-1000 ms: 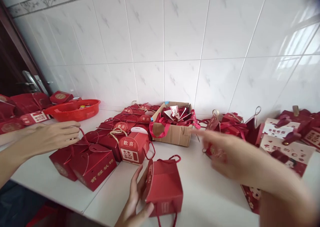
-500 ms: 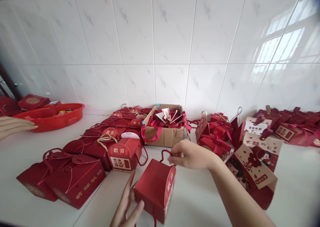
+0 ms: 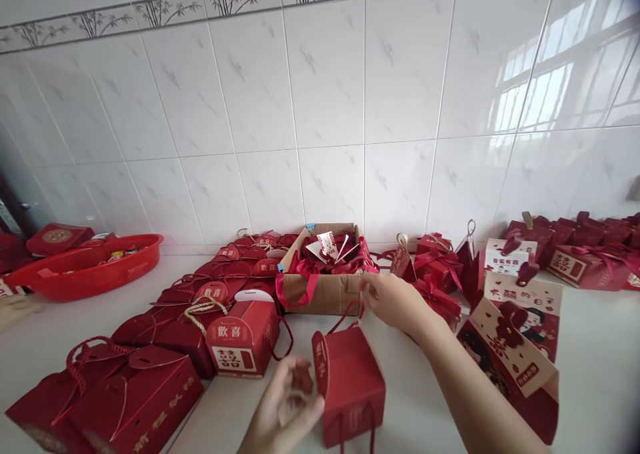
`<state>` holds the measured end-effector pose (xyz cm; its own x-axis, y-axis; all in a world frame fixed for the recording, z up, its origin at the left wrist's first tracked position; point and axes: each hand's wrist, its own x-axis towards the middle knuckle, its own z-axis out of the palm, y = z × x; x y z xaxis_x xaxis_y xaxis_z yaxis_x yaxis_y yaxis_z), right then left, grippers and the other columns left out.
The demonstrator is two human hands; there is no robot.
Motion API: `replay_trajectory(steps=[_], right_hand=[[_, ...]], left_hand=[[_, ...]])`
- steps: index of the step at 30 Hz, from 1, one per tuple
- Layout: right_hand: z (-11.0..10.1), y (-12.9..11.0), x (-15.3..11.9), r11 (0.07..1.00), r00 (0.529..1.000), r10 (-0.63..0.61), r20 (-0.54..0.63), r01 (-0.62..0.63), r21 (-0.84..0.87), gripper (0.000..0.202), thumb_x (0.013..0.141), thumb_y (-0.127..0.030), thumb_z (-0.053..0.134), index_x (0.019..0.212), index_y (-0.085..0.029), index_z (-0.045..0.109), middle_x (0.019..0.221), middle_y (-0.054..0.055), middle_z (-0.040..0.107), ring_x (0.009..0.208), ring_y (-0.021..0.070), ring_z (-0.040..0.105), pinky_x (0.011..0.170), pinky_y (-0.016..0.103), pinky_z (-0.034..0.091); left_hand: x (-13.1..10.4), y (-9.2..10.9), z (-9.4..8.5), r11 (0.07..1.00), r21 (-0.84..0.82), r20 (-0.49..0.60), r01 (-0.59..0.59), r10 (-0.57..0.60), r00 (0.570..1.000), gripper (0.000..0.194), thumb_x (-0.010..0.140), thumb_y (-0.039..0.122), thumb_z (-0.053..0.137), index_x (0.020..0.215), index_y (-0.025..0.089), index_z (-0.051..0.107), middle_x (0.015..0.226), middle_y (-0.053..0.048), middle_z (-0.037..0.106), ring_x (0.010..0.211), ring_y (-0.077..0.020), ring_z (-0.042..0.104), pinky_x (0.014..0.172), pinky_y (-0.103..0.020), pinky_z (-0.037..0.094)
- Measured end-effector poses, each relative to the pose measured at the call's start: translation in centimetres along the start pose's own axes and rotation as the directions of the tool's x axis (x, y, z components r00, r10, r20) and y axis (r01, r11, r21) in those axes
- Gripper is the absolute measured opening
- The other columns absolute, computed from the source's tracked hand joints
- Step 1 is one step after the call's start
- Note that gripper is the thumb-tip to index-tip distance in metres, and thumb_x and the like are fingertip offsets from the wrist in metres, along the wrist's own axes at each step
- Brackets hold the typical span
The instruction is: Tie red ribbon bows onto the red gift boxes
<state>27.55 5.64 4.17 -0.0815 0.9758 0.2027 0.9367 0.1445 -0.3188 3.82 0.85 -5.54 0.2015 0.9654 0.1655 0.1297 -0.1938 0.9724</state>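
A red gift box (image 3: 353, 371) stands on the white surface in front of me, its arched lettered flap on the left side. A red cord runs up from its far side, and another hangs down its near side. My right hand (image 3: 395, 302) is above the box's far end, thumb and fingers pinched at the far cord. Left of the box is my left hand (image 3: 290, 404), its fingers curved and apart. The thumb is at the box's left edge; whether it touches is unclear. A finished-looking red box (image 3: 243, 337) with a white label stands just beyond.
Rows of red boxes (image 3: 165, 321) fill the left. A cardboard carton (image 3: 320, 294) with ribbons and cards stands by the tiled wall. A red basin (image 3: 90, 274) is far left, near a blurred beige shape (image 3: 17, 307). More boxes and printed bags (image 3: 523, 327) stand right.
The gift box has turned, its arched flap now on the left instead of the right, and shifted right. My left hand moved right with it. The other person's hand at far left moved down and outward.
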Motion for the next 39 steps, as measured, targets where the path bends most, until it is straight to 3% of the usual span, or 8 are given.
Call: replay_trajectory(steps=[5, 9, 15, 20, 23, 27, 33, 39], right_hand=[[-2.2, -0.6, -2.1, 0.988, 0.985, -0.134, 0.106, 0.125, 0.087, 0.028, 0.088, -0.020, 0.039, 0.100, -0.026, 0.063, 0.088, 0.004, 0.069, 0.077, 0.0197, 0.062, 0.060, 0.027, 0.039], [-3.0, -2.1, -4.3, 0.994, 0.981, -0.105, 0.166, 0.097, 0.054, 0.021, 0.087, -0.032, 0.046, 0.094, -0.023, 0.064, 0.090, 0.007, 0.068, 0.082, 0.0245, 0.063, 0.063, 0.031, 0.042], [-1.6, -5.1, -5.5, 0.979, 0.985, -0.131, 0.113, 0.110, 0.170, 0.031, 0.088, -0.037, 0.047, 0.113, -0.021, 0.058, 0.117, 0.013, 0.058, 0.102, 0.0293, 0.060, 0.079, 0.040, 0.048], [0.3, -7.0, -5.0, 0.989, 0.969, -0.117, 0.218, 0.093, 0.119, 0.027, 0.080, -0.019, 0.053, 0.105, -0.016, 0.063, 0.128, 0.018, 0.053, 0.119, 0.0351, 0.049, 0.094, 0.047, 0.045], [0.8, -7.1, -4.7, 0.986, 0.967, -0.143, 0.211, 0.121, 0.118, 0.024, 0.078, -0.012, 0.050, 0.098, -0.015, 0.062, 0.122, 0.017, 0.056, 0.118, 0.0339, 0.051, 0.092, 0.047, 0.048], [0.7, -6.0, -4.3, 0.970, 0.949, -0.220, 0.228, 0.187, 0.156, 0.030, 0.076, -0.008, 0.051, 0.102, -0.018, 0.061, 0.144, 0.014, 0.039, 0.139, 0.0334, 0.025, 0.100, 0.046, 0.043], [0.7, -4.2, -3.1, 0.967, 0.944, -0.237, 0.229, 0.205, 0.153, 0.039, 0.073, 0.000, 0.049, 0.098, -0.026, 0.065, 0.154, 0.003, 0.025, 0.145, 0.0309, 0.006, 0.109, 0.051, 0.030], [0.3, -3.0, -2.8, 0.943, 0.935, -0.298, 0.191, 0.257, 0.209, 0.033, 0.075, 0.003, 0.045, 0.081, -0.022, 0.065, 0.147, 0.005, 0.037, 0.142, 0.0312, 0.019, 0.100, 0.046, 0.041]], left_hand=[[7.0, 10.5, -1.9, 0.800, 0.543, 0.152, -0.256, 0.206, 0.967, 0.038, 0.082, 0.055, 0.049, 0.067, 0.020, 0.050, 0.065, 0.001, 0.052, 0.062, -0.0141, 0.050, 0.059, -0.024, 0.038], [10.9, 13.9, -2.8, 0.546, 0.826, 0.180, -0.141, -0.018, 0.984, 0.048, 0.077, 0.064, 0.046, 0.063, 0.019, 0.058, 0.060, -0.002, 0.059, 0.055, -0.0171, 0.053, 0.049, -0.026, 0.031], [12.5, 11.7, -3.7, 0.578, 0.780, 0.334, -0.239, -0.063, 0.941, 0.042, 0.083, 0.030, 0.044, 0.124, 0.026, 0.053, 0.083, -0.002, 0.067, 0.068, -0.0176, 0.061, 0.057, -0.025, 0.040], [12.7, 10.5, -3.5, 0.582, 0.749, 0.466, -0.318, -0.121, 0.877, 0.042, 0.077, 0.012, 0.047, 0.112, 0.026, 0.064, 0.101, -0.001, 0.071, 0.089, -0.0162, 0.064, 0.073, -0.022, 0.045], [12.9, 10.3, -3.4, 0.576, 0.757, 0.448, -0.308, -0.115, 0.887, 0.042, 0.077, 0.013, 0.047, 0.115, 0.028, 0.059, 0.099, -0.001, 0.070, 0.083, -0.0166, 0.063, 0.066, -0.023, 0.045], [13.2, 10.1, -3.9, 0.551, 0.784, 0.412, -0.285, -0.118, 0.904, 0.030, 0.078, 0.017, 0.047, 0.105, 0.025, 0.057, 0.082, -0.001, 0.067, 0.065, -0.0167, 0.058, 0.054, -0.024, 0.039], [13.8, 9.8, -4.1, 0.530, 0.803, 0.392, -0.271, -0.128, 0.911, 0.029, 0.081, 0.024, 0.049, 0.108, 0.029, 0.060, 0.099, -0.003, 0.064, 0.078, -0.0177, 0.061, 0.064, -0.026, 0.043], [13.8, 10.1, -3.5, 0.548, 0.794, 0.390, -0.264, -0.125, 0.912, 0.031, 0.087, 0.031, 0.043, 0.111, 0.025, 0.061, 0.094, -0.004, 0.069, 0.079, -0.0197, 0.063, 0.065, -0.027, 0.045]])
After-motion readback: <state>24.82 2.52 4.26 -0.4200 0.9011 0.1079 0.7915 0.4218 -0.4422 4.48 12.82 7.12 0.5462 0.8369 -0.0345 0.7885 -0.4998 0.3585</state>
